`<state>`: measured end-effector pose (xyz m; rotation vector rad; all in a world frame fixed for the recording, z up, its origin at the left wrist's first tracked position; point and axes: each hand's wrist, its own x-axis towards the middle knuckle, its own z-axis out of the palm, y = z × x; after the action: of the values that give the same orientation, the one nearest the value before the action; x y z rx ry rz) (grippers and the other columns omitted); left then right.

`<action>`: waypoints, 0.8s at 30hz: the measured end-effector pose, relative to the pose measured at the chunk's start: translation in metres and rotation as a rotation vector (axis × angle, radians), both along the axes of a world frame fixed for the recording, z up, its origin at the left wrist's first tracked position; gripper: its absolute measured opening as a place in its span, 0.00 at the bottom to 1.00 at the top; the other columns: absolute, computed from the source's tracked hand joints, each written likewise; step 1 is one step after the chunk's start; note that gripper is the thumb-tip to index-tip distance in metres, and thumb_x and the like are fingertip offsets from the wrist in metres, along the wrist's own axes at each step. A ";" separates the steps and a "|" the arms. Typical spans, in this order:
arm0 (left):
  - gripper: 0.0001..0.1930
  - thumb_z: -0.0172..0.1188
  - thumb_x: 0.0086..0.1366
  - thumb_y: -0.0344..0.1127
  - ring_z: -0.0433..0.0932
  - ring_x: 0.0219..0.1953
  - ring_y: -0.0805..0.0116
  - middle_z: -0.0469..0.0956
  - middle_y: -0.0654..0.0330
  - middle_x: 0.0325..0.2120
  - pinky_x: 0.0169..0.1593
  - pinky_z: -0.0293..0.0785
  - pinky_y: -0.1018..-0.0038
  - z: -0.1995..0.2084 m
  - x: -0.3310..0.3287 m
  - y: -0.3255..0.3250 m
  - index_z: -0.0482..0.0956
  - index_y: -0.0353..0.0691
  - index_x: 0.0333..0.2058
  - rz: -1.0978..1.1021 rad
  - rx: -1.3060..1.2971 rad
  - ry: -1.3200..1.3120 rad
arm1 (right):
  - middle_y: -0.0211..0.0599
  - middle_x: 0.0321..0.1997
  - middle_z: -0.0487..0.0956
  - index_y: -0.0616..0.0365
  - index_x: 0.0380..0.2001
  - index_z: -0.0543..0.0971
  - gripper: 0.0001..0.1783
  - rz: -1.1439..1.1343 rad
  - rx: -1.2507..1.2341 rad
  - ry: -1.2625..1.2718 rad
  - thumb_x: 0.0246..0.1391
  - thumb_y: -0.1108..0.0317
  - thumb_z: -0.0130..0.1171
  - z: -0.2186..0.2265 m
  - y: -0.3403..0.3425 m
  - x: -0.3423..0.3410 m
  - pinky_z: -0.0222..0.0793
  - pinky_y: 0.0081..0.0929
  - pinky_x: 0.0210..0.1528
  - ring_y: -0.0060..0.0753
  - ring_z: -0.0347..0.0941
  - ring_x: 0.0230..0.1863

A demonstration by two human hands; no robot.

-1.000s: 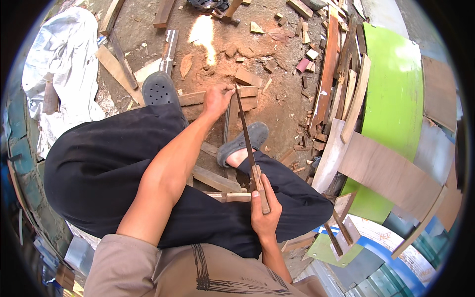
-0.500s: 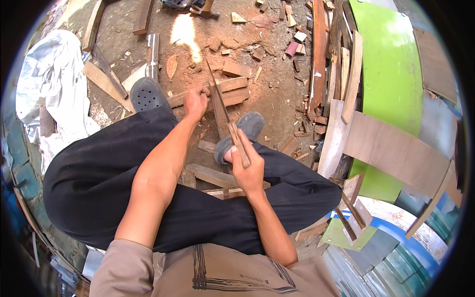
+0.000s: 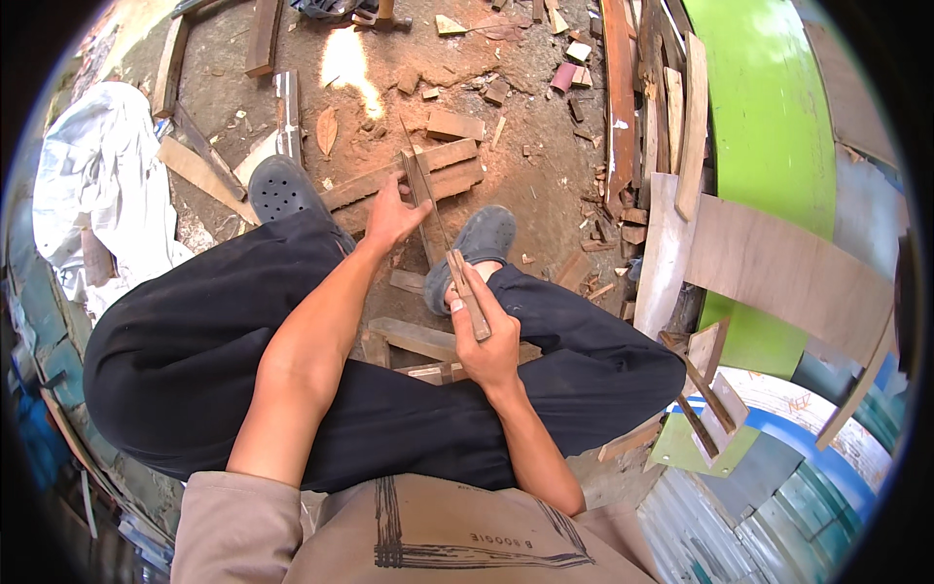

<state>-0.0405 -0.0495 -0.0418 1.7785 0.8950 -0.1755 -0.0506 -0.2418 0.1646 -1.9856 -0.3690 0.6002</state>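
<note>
A long knife with a wooden handle is gripped by the right hand, whose fingers are closed around the handle above the lap, while its thin blade runs forward to a narrow upright strip of wood. That strip is held steady by the left hand, closed on its lower part, and is stood on a flat wooden board lying on the dirt ground between two dark clogs. Wood offcuts are scattered at the right beside a curved green panel, and a white sheet is bunched at the left.
</note>
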 end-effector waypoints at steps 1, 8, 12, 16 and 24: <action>0.51 0.75 0.53 0.56 0.83 0.47 0.44 0.80 0.39 0.50 0.53 0.79 0.60 0.004 0.004 -0.003 0.58 0.29 0.65 -0.100 0.112 0.071 | 0.58 0.55 0.82 0.69 0.61 0.74 0.25 -0.001 0.010 0.001 0.60 0.75 0.58 0.003 -0.001 0.003 0.75 0.32 0.57 0.46 0.81 0.57; 0.53 0.78 0.51 0.54 0.81 0.51 0.37 0.79 0.30 0.46 0.55 0.78 0.56 -0.007 0.031 -0.016 0.57 0.18 0.58 -0.073 0.030 0.424 | 0.57 0.55 0.82 0.68 0.61 0.75 0.25 0.063 -0.026 -0.038 0.60 0.75 0.58 0.003 0.003 0.013 0.76 0.31 0.56 0.46 0.81 0.57; 0.51 0.77 0.53 0.51 0.80 0.52 0.37 0.79 0.30 0.47 0.56 0.77 0.56 -0.009 0.029 -0.023 0.56 0.19 0.60 -0.027 0.034 0.399 | 0.57 0.55 0.82 0.68 0.61 0.75 0.25 0.078 -0.020 -0.067 0.60 0.74 0.59 0.002 0.003 0.011 0.76 0.31 0.56 0.46 0.81 0.57; 0.50 0.77 0.53 0.49 0.79 0.53 0.35 0.77 0.28 0.49 0.57 0.76 0.54 -0.010 0.026 -0.027 0.56 0.19 0.60 0.010 0.032 0.315 | 0.57 0.55 0.82 0.67 0.61 0.76 0.25 0.075 -0.007 -0.083 0.60 0.74 0.59 0.002 0.004 0.010 0.76 0.32 0.56 0.47 0.81 0.57; 0.48 0.76 0.54 0.48 0.77 0.55 0.37 0.76 0.28 0.51 0.58 0.75 0.53 0.001 0.020 -0.022 0.57 0.21 0.60 -0.049 0.062 0.260 | 0.57 0.55 0.82 0.66 0.61 0.75 0.25 0.028 -0.009 -0.026 0.61 0.72 0.58 0.000 0.002 0.007 0.76 0.33 0.57 0.47 0.81 0.57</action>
<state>-0.0201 -0.0711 -0.0411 1.8632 1.0507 -0.4218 -0.0434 -0.2395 0.1645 -2.0012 -0.4114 0.5957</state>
